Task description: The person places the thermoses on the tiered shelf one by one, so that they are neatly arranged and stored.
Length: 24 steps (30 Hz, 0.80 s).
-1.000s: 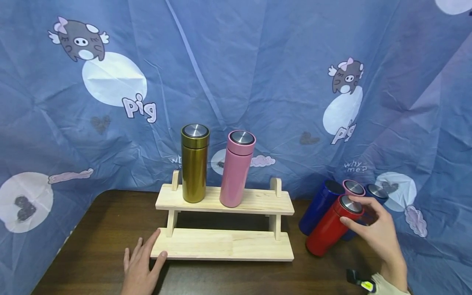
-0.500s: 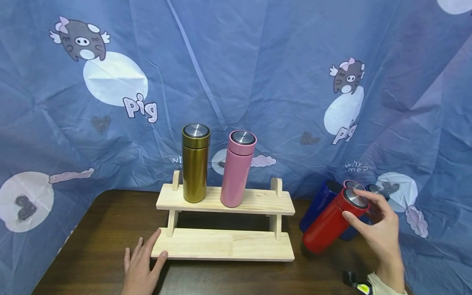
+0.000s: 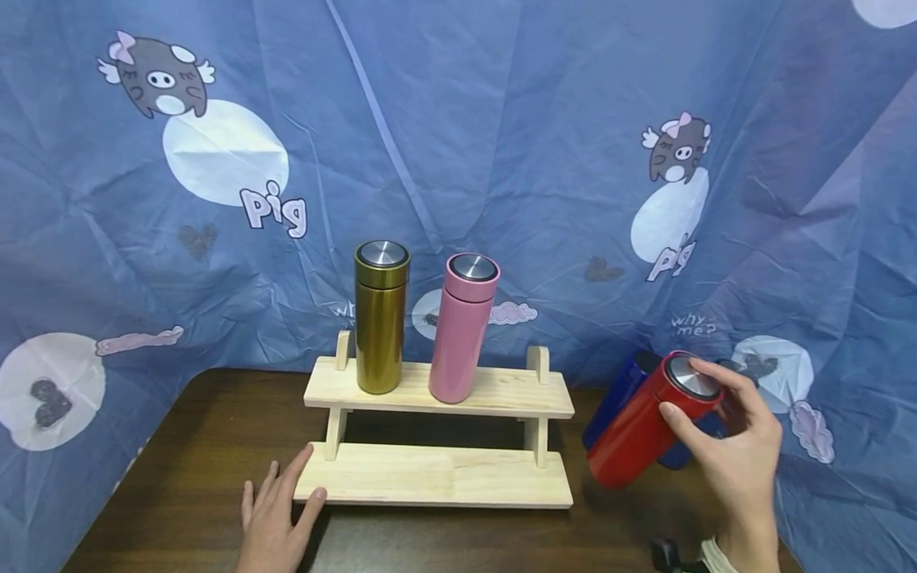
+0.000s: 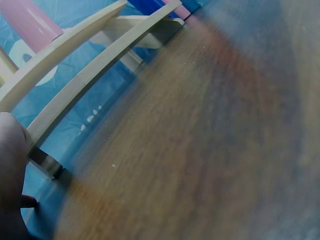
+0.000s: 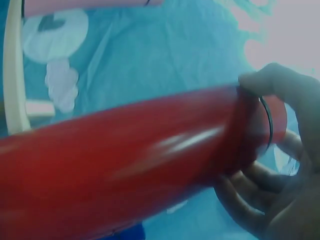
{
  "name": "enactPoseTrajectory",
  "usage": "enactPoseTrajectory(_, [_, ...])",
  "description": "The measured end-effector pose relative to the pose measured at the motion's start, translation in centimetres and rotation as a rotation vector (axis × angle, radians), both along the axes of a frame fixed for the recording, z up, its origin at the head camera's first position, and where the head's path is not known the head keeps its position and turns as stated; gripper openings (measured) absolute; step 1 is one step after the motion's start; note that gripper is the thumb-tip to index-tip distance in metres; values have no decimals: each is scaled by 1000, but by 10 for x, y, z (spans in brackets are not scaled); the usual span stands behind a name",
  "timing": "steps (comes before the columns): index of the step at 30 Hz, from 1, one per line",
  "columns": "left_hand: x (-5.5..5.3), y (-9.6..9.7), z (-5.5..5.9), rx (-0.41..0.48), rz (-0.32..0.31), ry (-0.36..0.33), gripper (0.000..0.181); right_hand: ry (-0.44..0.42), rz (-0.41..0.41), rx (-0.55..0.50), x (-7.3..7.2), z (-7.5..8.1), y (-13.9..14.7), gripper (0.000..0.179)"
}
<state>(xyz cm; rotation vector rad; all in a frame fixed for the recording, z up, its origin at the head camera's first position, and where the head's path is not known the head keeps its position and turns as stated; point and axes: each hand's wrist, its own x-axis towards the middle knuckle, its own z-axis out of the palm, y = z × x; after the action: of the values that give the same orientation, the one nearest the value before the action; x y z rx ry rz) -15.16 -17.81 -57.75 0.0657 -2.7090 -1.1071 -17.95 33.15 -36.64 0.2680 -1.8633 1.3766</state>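
Observation:
My right hand (image 3: 745, 461) grips a red thermos bottle (image 3: 637, 434) around its lid end, thumb on one side and fingers on the other. The bottle leans, its steel-topped lid up and to the right, its base seemingly just off the table. In the right wrist view the red body (image 5: 125, 160) fills much of the picture. With fingers spread, my left hand (image 3: 275, 517) touches the left end of a two-tier wooden rack (image 3: 430, 475). On the rack's upper tier stand a gold thermos bottle (image 3: 380, 334) and a pink thermos bottle (image 3: 460, 342).
Behind the red bottle stands a blue thermos bottle (image 3: 618, 394), with part of another dark blue bottle (image 3: 676, 456) beside it. The rack's lower tier has bare wood. A blue printed cloth (image 3: 458, 119) hangs behind the brown table (image 3: 430, 545).
My right hand has raised the red bottle slightly and tipped it further, its base shifting up a little. The bottle now hides the pink lid behind it. My left hand keeps its place.

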Motion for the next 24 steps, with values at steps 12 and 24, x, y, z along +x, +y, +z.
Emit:
enactPoseTrajectory(12, [0,1,4,-1,6,-31,65,57,53,-159,14,10,-27,64])
enactPoseTrajectory(24, [0,-1,-1,2,-2,14,64,190,165,-253,7,5,-43,64])
